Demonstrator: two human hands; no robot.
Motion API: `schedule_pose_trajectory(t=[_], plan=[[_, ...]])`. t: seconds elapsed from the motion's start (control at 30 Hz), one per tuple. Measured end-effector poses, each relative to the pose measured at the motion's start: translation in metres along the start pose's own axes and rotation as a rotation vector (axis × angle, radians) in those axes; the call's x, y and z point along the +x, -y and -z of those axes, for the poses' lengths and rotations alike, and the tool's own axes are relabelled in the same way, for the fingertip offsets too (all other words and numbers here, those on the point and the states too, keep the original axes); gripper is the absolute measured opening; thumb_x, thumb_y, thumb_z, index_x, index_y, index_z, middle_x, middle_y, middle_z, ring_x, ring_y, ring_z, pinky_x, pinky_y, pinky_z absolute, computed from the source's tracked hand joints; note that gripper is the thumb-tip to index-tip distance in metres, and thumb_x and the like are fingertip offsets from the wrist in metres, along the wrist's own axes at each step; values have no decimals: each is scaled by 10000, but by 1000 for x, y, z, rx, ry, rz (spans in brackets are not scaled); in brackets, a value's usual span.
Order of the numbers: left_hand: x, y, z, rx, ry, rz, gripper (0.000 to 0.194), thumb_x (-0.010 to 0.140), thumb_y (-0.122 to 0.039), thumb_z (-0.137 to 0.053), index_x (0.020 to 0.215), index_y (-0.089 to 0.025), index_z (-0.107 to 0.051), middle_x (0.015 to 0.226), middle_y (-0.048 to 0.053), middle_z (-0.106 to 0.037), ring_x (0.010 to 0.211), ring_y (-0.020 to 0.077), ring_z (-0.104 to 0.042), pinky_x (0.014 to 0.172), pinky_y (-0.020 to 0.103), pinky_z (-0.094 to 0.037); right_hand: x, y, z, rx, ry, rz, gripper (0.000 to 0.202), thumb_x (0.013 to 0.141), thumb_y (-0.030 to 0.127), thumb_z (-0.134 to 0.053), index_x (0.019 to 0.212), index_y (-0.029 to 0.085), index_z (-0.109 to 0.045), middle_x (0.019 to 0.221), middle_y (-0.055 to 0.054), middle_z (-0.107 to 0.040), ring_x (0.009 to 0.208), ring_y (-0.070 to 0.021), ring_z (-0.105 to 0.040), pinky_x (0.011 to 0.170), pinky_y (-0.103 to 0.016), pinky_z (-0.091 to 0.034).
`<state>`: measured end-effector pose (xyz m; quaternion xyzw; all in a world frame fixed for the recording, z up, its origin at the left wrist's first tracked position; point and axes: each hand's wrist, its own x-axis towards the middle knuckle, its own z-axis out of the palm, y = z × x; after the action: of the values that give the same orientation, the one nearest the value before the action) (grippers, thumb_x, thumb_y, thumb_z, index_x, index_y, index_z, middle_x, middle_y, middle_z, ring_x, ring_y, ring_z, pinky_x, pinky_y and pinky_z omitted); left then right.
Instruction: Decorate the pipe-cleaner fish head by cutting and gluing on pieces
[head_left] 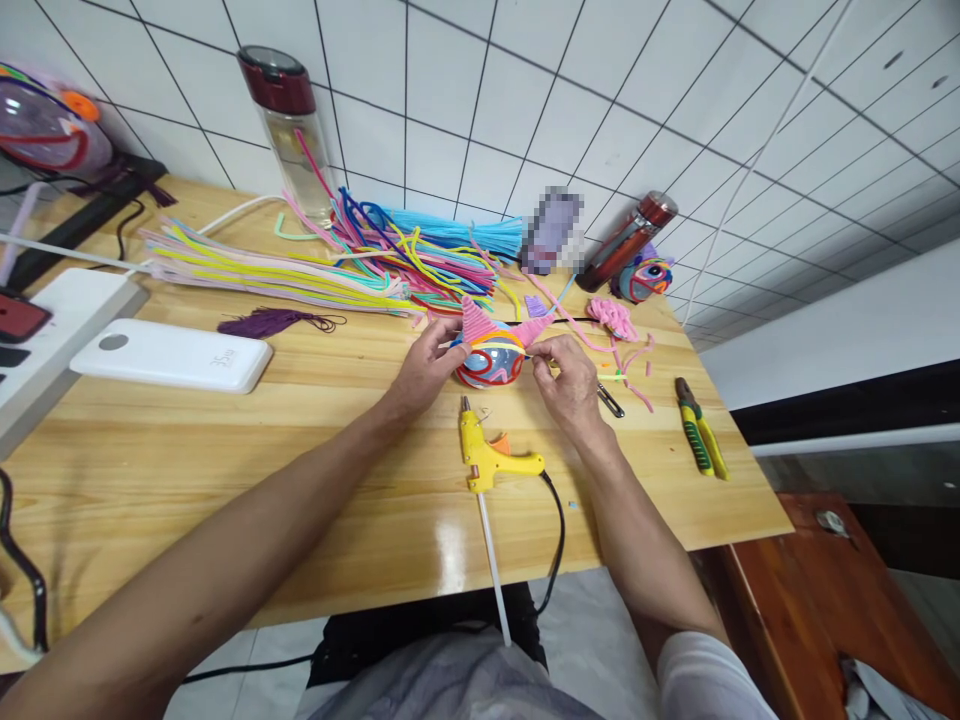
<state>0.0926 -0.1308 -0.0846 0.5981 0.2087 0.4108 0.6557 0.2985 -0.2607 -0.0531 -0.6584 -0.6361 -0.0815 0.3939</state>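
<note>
Left hand [435, 362] and right hand [564, 375] pinch the decorated ball [491, 364]; the bottle [279, 135] seemingly holds liquid [301, 180].

On my feed, a white power bank [176, 358] lies beside a white power strip [60, 345] at the left. A clear bottle with a dark red lid [295, 150] stands upper left before the white tiled wall [442, 90]. I see a shiny reddish thermos [628, 243] right of centre, and reddish-brown wooden furniture [847, 590] lower right.

White tiled wall [442, 90]: dark joints
Pale wooden table [322, 370]: beside it
Light grey tiled floor [589, 620]: below
Reddish-brown wooden furniture [832, 600]: lower, at right
White glare [451, 560]: table's near side
</note>
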Motion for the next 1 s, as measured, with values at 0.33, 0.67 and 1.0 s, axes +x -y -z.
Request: schedule_pose_trajectory(t=[0.33,0.67,1.0], plan=[[1,1,-1,0,-12,6,405,874,-437,-755,1194,-190,-723,1308,99,-774,1245,294,-711,1088,424,-561,-1,-3,-1,1,20,21,235,938,108,-575,981,243,-762,952,-66,-748,887,-233,-703,843,-389,-588],[1,5,0,-5,-7,1,427,871,-434,-764,1211,-180,-722,1326,105,-769,1255,293,-711,1096,424,-560,-2,-5,-2,-11,19,33,230,936,112,-575,989,247,-754,953,-65,-751,865,-225,-702,815,-375,-589],[2,5,1,-3,-9,-13,418,867,-431,-770,1200,-182,-725,1300,104,-771,1237,292,-709,1082,423,-560,0,-2,-1,-7,-24,56,236,948,107,-569,976,244,-759,952,-63,-765,878,-224,-719,815,-372,-592]])
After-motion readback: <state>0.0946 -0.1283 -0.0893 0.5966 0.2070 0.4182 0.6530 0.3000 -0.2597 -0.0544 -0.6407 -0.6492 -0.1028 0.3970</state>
